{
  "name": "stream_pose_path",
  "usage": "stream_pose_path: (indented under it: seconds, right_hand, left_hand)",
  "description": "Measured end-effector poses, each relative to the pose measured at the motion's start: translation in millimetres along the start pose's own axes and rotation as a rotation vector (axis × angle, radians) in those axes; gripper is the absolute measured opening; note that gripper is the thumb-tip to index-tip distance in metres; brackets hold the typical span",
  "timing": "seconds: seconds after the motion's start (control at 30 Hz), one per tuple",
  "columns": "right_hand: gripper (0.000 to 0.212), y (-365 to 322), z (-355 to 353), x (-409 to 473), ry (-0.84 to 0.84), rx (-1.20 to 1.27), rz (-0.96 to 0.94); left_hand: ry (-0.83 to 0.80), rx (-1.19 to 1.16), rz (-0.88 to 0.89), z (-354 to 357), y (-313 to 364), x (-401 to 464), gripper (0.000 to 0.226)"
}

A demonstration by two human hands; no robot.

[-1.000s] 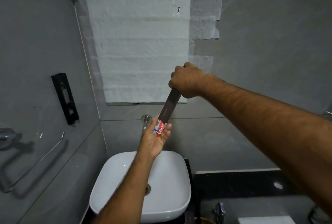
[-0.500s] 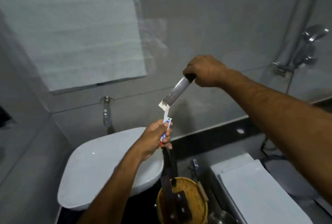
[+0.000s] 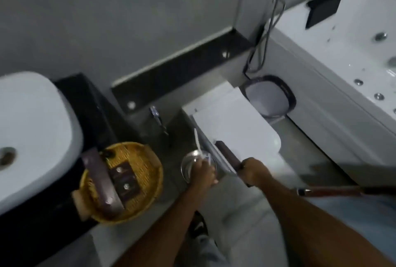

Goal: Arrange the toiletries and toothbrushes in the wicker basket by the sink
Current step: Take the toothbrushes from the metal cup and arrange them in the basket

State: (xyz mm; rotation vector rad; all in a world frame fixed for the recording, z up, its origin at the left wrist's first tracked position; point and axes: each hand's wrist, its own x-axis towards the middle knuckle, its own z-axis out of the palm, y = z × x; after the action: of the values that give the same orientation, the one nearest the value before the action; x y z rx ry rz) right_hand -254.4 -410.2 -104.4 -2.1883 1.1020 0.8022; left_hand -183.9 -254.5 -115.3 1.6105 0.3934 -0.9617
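Note:
The round yellow wicker basket (image 3: pixel 147 172) sits on the black counter beside the white sink (image 3: pixel 32 134). A long dark box (image 3: pixel 99 179) lies across it, next to small dark packets (image 3: pixel 124 179). My left hand (image 3: pixel 203 173) is closed on small white contents, a toothpaste tube with a thin white stick (image 3: pixel 197 142) pointing up; the blur hides details. My right hand (image 3: pixel 255 173) grips the lower end of a narrow dark brown box (image 3: pixel 228 159). Both hands are to the right of the basket, over the floor.
A round steel bin (image 3: pixel 188 165) stands on the floor just under my left hand. Behind my hands is a white toilet (image 3: pixel 235 117) with its lid down. A white bathtub (image 3: pixel 342 52) fills the right side, and a spray hose (image 3: pixel 157 117) hangs on the wall.
The view swung down and right from the wall. Both hands dropped from chest height above the sink to low beside the toilet. The white contents are now clear of the dark box.

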Motion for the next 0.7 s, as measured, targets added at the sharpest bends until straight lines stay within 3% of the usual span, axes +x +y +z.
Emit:
stream_pose_path:
  seconds: [0.07,0.13,0.23,0.37,0.47,0.57,0.7]
  right_hand:
    - [0.028,9,55,19,-0.003,0.139,0.002]
    - [0.015,6,98,39,-0.018,0.301,0.035]
    - [0.033,-4,143,82,-0.081,0.445,0.189]
    - [0.036,-9,180,135,-0.098,0.532,0.202]
    - [0.019,-6,197,152,-0.112,0.616,0.168]
    - [0.009,-5,198,138,-0.115,0.604,0.097]
    - [0.018,-8,169,91,0.003,0.732,-0.010]
  left_hand:
    - [0.082,0.138,-0.035,-5,-31,39,0.036]
    - [0.182,0.156,-0.099,-14,-62,77,0.034]
    - [0.269,0.206,-0.172,-27,-102,122,0.033]
    - [0.249,0.222,-0.232,-32,-132,155,0.037]
    - [0.223,0.231,-0.242,-29,-142,159,0.038]
    - [0.194,0.230,-0.221,-22,-137,147,0.038]
    - [0.153,0.276,-0.149,-4,-105,112,0.039]
